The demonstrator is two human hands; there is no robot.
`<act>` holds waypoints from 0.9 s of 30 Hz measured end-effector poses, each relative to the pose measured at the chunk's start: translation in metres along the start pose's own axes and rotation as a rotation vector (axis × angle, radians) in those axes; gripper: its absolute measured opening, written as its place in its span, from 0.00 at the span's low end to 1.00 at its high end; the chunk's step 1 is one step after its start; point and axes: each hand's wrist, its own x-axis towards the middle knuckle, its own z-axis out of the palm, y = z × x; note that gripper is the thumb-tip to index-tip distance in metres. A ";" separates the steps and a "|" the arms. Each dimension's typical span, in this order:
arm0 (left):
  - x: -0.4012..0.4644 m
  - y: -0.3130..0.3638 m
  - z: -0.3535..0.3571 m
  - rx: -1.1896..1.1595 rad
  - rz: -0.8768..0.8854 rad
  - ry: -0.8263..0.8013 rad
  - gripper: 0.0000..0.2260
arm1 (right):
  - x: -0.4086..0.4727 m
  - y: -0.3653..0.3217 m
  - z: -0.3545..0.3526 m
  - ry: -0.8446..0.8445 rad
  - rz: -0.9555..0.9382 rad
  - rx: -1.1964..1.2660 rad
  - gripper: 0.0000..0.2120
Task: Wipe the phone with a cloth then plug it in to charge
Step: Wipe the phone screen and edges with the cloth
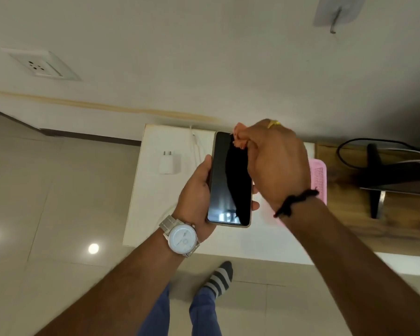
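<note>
My left hand [196, 195] holds a black phone [228, 180] upright above a white table [153, 214], screen facing me. My right hand [277, 163] is closed around a small orange-pink cloth [239, 138], pressed against the top right of the screen. On the table to the left lies a white charger plug [169, 163], with a white cable [195, 141] behind it. A white wall socket [40, 65] sits on the wall at the upper left.
A pink plastic basket [319, 177] stands on the table behind my right wrist. To the right is a wooden desk [398, 221] with a black monitor stand [376, 175] and dark cables. My socked foot [220, 277] stands on the tiled floor below.
</note>
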 end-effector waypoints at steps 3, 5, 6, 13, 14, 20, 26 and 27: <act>0.002 0.010 -0.001 0.012 0.059 0.035 0.26 | -0.012 -0.006 0.003 -0.027 -0.020 -0.010 0.06; 0.004 0.019 -0.002 0.044 0.080 0.096 0.27 | -0.051 -0.019 0.004 -0.120 -0.060 -0.004 0.12; 0.004 0.021 -0.004 0.063 0.081 0.118 0.28 | -0.071 -0.024 0.003 -0.143 -0.067 0.039 0.16; 0.005 0.008 0.007 0.049 0.055 0.094 0.25 | -0.010 0.001 0.005 -0.052 -0.003 -0.031 0.05; 0.006 0.009 0.008 0.048 0.068 0.094 0.25 | -0.008 0.002 0.007 -0.035 0.011 -0.037 0.05; 0.018 0.021 0.004 0.041 0.091 0.081 0.31 | -0.108 -0.015 0.036 0.196 -0.167 0.135 0.03; 0.017 0.006 0.003 0.012 0.068 0.086 0.31 | -0.102 -0.037 0.021 -0.120 -0.099 0.178 0.15; 0.016 0.007 0.001 0.016 0.088 0.094 0.31 | -0.099 -0.034 0.020 -0.120 -0.105 0.172 0.14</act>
